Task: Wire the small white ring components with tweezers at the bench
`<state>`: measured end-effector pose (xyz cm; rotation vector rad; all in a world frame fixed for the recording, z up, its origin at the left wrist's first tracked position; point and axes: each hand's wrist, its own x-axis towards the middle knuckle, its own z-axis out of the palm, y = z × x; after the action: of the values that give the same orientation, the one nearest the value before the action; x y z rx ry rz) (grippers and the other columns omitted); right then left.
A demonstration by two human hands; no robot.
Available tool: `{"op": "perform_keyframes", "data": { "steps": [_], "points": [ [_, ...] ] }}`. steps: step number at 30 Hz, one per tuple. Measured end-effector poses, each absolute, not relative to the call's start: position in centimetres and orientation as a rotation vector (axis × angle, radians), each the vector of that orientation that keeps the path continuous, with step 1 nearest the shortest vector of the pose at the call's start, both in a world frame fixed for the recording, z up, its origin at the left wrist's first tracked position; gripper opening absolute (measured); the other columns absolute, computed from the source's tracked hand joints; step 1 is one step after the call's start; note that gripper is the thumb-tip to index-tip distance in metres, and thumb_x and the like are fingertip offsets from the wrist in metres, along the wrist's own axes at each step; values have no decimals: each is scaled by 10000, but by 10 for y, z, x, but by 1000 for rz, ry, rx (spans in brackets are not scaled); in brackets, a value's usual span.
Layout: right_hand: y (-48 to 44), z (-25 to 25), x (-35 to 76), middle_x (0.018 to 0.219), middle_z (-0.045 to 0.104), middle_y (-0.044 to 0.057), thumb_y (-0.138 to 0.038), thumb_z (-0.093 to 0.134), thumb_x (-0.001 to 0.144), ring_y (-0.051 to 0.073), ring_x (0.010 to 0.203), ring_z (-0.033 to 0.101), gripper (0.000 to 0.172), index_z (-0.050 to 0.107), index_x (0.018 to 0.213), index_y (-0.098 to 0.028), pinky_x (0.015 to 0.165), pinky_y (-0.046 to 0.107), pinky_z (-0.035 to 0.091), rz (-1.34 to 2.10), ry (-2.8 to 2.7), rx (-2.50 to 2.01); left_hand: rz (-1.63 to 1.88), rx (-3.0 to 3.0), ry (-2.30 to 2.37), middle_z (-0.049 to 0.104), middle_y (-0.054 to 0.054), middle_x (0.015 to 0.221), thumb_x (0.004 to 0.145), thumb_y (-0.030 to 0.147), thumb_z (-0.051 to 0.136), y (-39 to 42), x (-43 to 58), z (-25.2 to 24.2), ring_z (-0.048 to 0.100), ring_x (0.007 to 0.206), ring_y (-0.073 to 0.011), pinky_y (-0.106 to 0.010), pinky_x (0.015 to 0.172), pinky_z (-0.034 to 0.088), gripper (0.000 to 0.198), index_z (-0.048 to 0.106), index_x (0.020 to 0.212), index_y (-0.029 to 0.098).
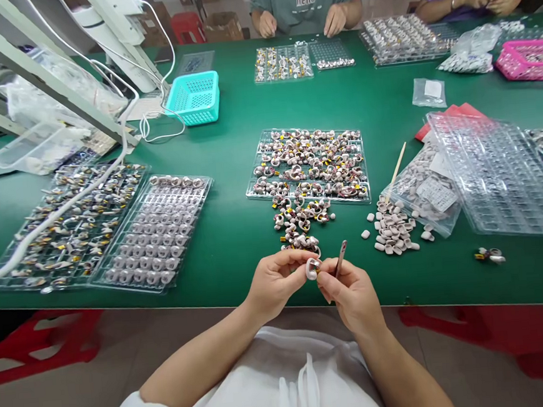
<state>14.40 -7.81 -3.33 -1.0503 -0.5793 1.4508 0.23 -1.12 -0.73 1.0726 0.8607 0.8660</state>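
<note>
My left hand pinches a small white ring-shaped part at the near edge of the green table. My right hand is closed beside it, touching the same part and gripping tweezers that point up. Just beyond my hands lies a loose heap of small wound parts with yellow tags. Behind it stands a clear tray full of the same parts. A pile of small white caps lies to the right.
Two clear trays of parts sit at left under a white cable. Empty clear trays, a bag of caps and a wooden stick lie at right. A teal basket stands far left. Two other people work across the table.
</note>
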Motion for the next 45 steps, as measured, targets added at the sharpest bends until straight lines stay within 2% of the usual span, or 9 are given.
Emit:
{"op": "perform_keyframes", "data": {
  "steps": [7,16,26,33,40,45],
  "points": [
    [-80,-43,136,696,540,-31,-302,713,862,66,545,437,112,669,864,-199,486,211,332,1272,-621,-1077,897,1097,914,797,-43,854,766,194,786,-15,8,-9,724,775,-137,-177,733,567,165,805,929,181],
    [-82,-46,133,723,555,-31,-317,704,874,70,542,454,120,649,902,-215,481,214,328,1294,-542,-1033,834,1165,863,806,-63,970,794,191,758,-10,1,-3,757,873,-191,-220,791,602,170,803,958,184],
    [-80,-45,131,720,560,-23,-343,689,880,72,523,442,153,634,899,-202,471,223,328,1303,-565,-1016,815,1235,821,807,-83,924,772,189,777,-6,-6,-7,753,857,-210,-255,810,595,163,815,930,169],
    [-78,-44,129,709,554,-21,-344,699,866,83,529,442,164,608,872,-208,472,229,334,1277,-611,-1035,856,1286,826,793,-79,816,768,235,787,-7,-7,-5,723,756,-192,-261,725,576,156,821,906,171],
    [-79,-41,123,736,531,-34,-303,674,890,76,529,451,113,591,891,-228,470,222,342,1200,-620,-1000,866,1300,791,791,-88,850,783,248,777,-11,-7,-6,716,757,-193,-270,711,575,168,820,932,184],
    [-80,-38,120,789,506,-37,-372,680,876,79,556,426,202,530,918,-244,487,220,345,1146,-611,-1059,857,1267,785,792,-86,862,770,220,788,-13,-7,-8,717,770,-191,-263,710,569,187,816,952,189]
  ]
}}
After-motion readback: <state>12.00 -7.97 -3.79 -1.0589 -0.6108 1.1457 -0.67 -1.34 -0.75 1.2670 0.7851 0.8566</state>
